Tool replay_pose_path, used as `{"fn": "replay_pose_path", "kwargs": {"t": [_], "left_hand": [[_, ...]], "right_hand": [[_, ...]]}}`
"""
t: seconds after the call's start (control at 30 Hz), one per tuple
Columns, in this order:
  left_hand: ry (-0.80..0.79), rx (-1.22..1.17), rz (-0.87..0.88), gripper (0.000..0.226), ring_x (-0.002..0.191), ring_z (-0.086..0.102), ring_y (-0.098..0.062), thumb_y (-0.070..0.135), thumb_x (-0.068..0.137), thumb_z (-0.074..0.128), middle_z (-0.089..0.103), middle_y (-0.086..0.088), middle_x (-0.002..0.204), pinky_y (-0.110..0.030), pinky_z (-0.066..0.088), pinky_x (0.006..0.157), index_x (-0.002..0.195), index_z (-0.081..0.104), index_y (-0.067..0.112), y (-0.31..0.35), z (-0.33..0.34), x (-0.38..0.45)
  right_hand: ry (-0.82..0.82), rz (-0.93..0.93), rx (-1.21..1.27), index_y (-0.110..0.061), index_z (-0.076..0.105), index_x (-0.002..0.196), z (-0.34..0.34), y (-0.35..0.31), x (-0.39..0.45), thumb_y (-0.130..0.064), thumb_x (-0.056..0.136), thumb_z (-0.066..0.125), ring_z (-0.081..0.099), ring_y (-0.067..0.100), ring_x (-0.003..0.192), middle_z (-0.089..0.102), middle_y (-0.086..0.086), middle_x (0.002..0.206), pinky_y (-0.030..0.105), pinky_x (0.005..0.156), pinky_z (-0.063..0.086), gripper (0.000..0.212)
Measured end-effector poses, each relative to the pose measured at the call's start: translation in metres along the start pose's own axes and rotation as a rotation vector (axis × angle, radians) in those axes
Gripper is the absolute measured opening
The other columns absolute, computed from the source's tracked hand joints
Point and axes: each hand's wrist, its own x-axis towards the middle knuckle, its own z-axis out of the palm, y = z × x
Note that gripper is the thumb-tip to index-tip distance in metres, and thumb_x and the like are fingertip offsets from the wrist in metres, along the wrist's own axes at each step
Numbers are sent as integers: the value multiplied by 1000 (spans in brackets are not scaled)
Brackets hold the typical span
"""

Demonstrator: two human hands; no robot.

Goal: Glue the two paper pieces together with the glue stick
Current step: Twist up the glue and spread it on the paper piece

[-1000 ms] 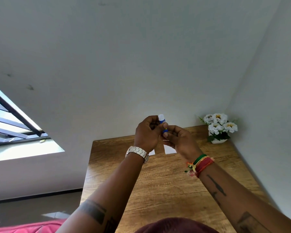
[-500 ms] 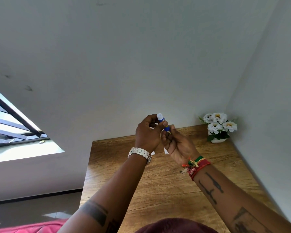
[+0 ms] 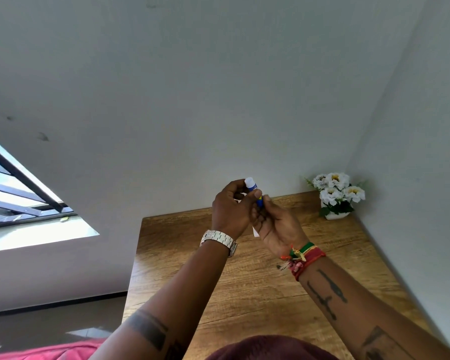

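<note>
A small glue stick, blue with a white end pointing up, is held above the far part of the wooden table. My left hand wraps its upper part, thumb against the tube. My right hand, palm turned up, grips the lower end with its fingertips. The paper pieces lie on the table behind my hands; only a small white corner shows between them.
A white pot of white flowers stands in the far right corner of the table against the walls. A barred window is at left. The floor lies left of the table's edge.
Both hands have lifted the glue stick slightly and my right hand has rolled palm-up under it. My hands now cover most of the white paper seen earlier.
</note>
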Motion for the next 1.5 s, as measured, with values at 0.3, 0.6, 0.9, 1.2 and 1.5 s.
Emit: {"fn": "replay_pose_path", "kwargs": {"t": [0.3, 0.6, 0.9, 1.2, 1.5], "left_hand": [[-8, 7, 40, 21, 82, 64, -3, 34, 83, 79, 71, 20, 88, -23, 52, 72, 99, 69, 42, 6, 0, 0], [-27, 8, 25, 22, 82, 64, -1, 35, 83, 79, 70, 27, 89, -21, 50, 71, 102, 70, 40, 2, 2, 0], [-18, -5, 9, 21, 82, 65, -3, 33, 84, 79, 71, 22, 88, -29, 56, 76, 99, 68, 42, -3, 1, 4], [-24, 6, 14, 19, 78, 63, 2, 36, 83, 78, 68, 31, 88, -23, 51, 70, 98, 68, 42, -1, 2, 5], [-28, 23, 17, 19, 80, 63, 4, 40, 83, 77, 66, 34, 91, -21, 49, 68, 99, 67, 44, -1, 5, 5]], "right_hand": [[54, 92, -208, -10, 75, 96, 1, -7, 3, -58, 99, 47, 59, 12, 54, 61, 5, 70, 22, 46, 47, 55], [49, 96, -99, -7, 69, 115, -8, -4, 2, -43, 97, 54, 58, 8, 54, 59, 2, 69, 19, 47, 49, 42], [22, 7, -2, 1, 72, 115, -12, -1, 2, -25, 94, 59, 71, 15, 71, 70, 13, 87, 24, 65, 61, 35], [67, 10, -52, 0, 65, 124, -9, 0, 6, -43, 101, 52, 69, 15, 66, 69, 13, 86, 25, 60, 59, 51], [110, 34, -164, -4, 66, 122, -9, -3, 5, -49, 99, 52, 58, 8, 55, 60, 3, 72, 19, 48, 50, 52]]}}
